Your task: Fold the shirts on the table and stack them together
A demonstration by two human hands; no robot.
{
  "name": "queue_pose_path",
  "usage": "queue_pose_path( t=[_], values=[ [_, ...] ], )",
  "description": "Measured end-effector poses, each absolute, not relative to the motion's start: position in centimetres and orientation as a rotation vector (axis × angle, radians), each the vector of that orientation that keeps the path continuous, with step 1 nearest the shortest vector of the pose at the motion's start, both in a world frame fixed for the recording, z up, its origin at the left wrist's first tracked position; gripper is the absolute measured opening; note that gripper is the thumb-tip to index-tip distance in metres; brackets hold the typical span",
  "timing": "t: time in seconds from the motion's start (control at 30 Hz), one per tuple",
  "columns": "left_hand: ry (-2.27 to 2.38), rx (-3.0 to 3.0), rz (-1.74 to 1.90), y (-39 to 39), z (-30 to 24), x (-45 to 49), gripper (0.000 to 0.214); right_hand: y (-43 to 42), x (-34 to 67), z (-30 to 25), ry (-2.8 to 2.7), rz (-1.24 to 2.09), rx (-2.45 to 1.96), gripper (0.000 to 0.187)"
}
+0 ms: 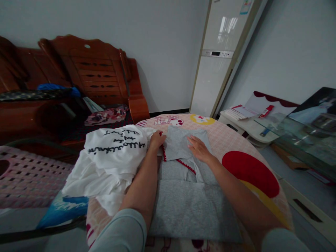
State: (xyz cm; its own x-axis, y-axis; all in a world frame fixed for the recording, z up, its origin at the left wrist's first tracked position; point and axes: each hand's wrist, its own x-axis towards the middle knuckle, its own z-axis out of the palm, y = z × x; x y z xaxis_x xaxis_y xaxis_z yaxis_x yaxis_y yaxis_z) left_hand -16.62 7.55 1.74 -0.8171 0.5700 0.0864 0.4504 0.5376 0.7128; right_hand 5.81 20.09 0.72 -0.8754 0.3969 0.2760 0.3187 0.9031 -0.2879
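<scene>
A grey garment [194,210] with dark red scalloped trim lies spread on the round table, its upper part folded over. At the left edge of that folded part, my left hand [157,140] has its fingers closed on the trimmed edge. My right hand [198,149] rests on the grey cloth with its fingers stretched out, holding nothing. A white garment [115,150] with black script lettering lies bunched to the left, right beside my left forearm.
A pink patterned cloth [225,136] covers the table. Behind it stand a carved wooden sofa [99,70] and a tall white air conditioner [212,77]. A pink woven chair [34,175] is at the left. On the right is a glass-topped stand [296,136].
</scene>
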Motion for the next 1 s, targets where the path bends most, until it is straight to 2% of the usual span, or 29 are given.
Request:
queue_pose_path(
  t=[0.13, 0.27, 0.4, 0.7, 0.77, 0.87, 0.93, 1.0],
  values=[
    [2.657, 0.998, 0.963, 7.2, 2.2, -16.7, 0.046, 16.4, 7.5, -0.6, -2.709, 0.418, -0.513, 0.052],
    [2.709, 1.080, 0.867, 6.8, 3.5, -16.3, 0.043, 13.7, 8.1, -1.7, -2.786, 0.333, -0.551, 0.055],
    [2.698, 1.232, 0.978, 6.6, 5.7, -15.6, 0.043, 13.0, 8.1, -0.9, -2.827, 0.295, -0.533, 0.063],
    [2.491, 1.509, 1.134, 8.0, 8.8, -10.5, 0.049, 11.6, 7.6, -0.4, -2.859, 0.342, -0.413, 0.063],
    [2.400, 1.537, 1.188, 8.2, 8.9, -9.2, 0.049, 11.7, 7.6, -0.4, -2.785, 0.465, -0.399, 0.061],
    [2.035, 1.524, 1.203, 7.9, 9.3, -8.0, 0.047, 12.5, 7.9, -0.2, -2.529, 0.868, -0.353, 0.049],
    [1.720, 1.472, 1.159, 7.4, 9.6, -8.1, 0.049, 13.2, 8.2, 0.1, -2.253, 1.172, -0.460, 0.043],
    [1.552, 1.411, 1.183, 7.0, 9.7, -8.7, 0.050, 13.9, 8.6, 0.4, -1.891, 1.405, -0.663, 0.047]
  ],
)
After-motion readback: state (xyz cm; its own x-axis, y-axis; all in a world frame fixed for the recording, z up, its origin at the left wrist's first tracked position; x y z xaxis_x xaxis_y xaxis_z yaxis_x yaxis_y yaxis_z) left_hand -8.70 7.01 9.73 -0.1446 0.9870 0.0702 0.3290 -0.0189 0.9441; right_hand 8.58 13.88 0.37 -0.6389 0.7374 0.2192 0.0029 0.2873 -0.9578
